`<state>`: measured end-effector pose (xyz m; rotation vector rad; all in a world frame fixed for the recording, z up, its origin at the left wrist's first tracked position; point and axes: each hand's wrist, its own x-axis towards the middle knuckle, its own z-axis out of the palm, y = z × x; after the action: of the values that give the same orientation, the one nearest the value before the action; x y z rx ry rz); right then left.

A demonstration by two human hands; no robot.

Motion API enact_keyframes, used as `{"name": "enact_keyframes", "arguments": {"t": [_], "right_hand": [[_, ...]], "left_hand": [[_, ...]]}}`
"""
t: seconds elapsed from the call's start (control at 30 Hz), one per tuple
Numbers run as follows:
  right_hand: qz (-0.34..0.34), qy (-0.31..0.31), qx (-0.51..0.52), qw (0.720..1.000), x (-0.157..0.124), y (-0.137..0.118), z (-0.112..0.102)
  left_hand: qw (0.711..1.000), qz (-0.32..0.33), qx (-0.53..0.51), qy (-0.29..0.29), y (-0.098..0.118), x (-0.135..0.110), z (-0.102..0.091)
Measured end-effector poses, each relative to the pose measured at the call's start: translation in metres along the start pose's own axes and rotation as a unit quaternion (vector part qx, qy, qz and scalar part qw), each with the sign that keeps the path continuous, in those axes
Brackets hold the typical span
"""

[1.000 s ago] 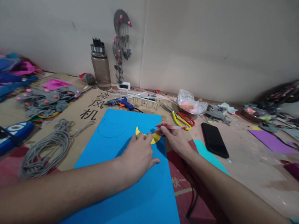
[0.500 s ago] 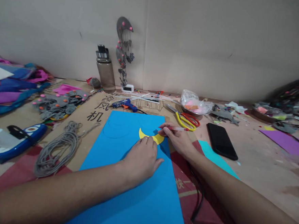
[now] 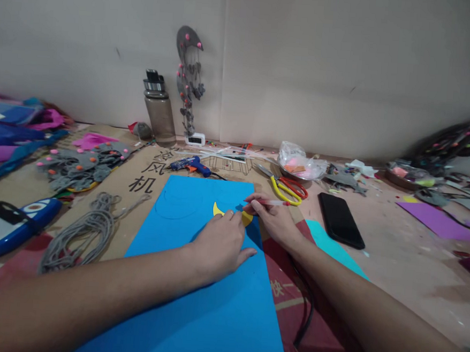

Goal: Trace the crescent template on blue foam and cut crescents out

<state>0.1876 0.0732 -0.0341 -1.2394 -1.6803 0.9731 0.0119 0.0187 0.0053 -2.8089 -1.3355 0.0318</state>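
A large blue foam sheet (image 3: 195, 280) lies on cardboard in front of me. On its far part sits a yellow crescent-shaped piece (image 3: 218, 210). My left hand (image 3: 220, 244) rests flat on the sheet with its fingers pressing down on the crescent. My right hand (image 3: 274, 217) is closed around a thin pen (image 3: 271, 202) with a red end, its tip at the crescent's right end. A faint curved outline shows on the sheet left of the crescent.
Yellow and red scissors (image 3: 288, 189), a black phone (image 3: 340, 220) and a blue glue gun (image 3: 190, 165) lie beyond the sheet. A grey cord coil (image 3: 80, 232) is at the left, a bottle (image 3: 158, 111) by the wall. Foam scraps and grey cutouts litter both sides.
The view has swung slightly. My left hand has slid forward over more of the crescent, and the pen hand stays at its right end.
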Motion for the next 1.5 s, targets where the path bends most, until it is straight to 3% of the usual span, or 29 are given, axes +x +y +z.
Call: {"name": "enact_keyframes", "arguments": {"t": [0.2,0.53,0.73,1.1,1.5], "right_hand": [[-0.004,0.002,0.011,1.000,-0.001,0.000,0.001],[0.026,0.003,0.077,0.997,0.000,-0.005,0.003],[-0.026,0.021,-0.004,0.999,0.006,-0.009,0.000],[0.000,-0.010,-0.125,0.992,0.009,-0.024,0.002],[-0.018,-0.027,-0.200,0.979,0.010,-0.028,0.003]], "left_hand": [[0.999,0.006,-0.003,0.036,-0.002,-0.003,0.010],[0.999,0.005,-0.031,0.022,-0.003,-0.003,0.010],[0.999,0.001,-0.045,0.013,-0.003,-0.004,0.009],[0.996,-0.012,-0.085,-0.013,-0.005,-0.007,0.004],[0.998,-0.005,-0.068,-0.009,-0.005,-0.007,0.005]]}}
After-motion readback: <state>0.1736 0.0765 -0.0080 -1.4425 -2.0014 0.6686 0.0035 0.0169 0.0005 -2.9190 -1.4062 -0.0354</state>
